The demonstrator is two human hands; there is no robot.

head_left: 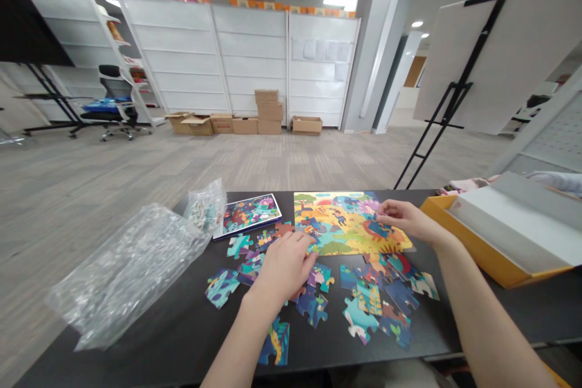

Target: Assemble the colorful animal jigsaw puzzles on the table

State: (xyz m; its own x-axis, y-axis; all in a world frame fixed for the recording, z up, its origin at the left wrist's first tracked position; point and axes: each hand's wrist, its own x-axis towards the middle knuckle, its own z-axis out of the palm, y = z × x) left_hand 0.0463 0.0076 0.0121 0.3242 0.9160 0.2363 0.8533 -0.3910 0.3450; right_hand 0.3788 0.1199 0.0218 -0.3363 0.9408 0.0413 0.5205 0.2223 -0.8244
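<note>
My right hand [407,219] is over the right part of a yellow jungle-animal picture board [336,231]. Its thumb and fingertips are pinched on a dark blue jigsaw puzzle piece [381,229], partly hidden by the fingers. Palm down, my left hand [290,257] rests at the board's lower left edge with its fingers loosely stretched, over some loose pieces. Around it lie a teal piece [239,245], a blue-green piece [222,287] and a piece with a yellow animal [276,342]. More puzzle pieces [361,315] overlap below the board.
A crumpled clear plastic bag [136,267] lies at the left of the black table [182,330]. Behind the pieces sits a puzzle box with a colourful picture [252,213]. An open yellow box [495,257] with a white inside stands at the right, near my right forearm.
</note>
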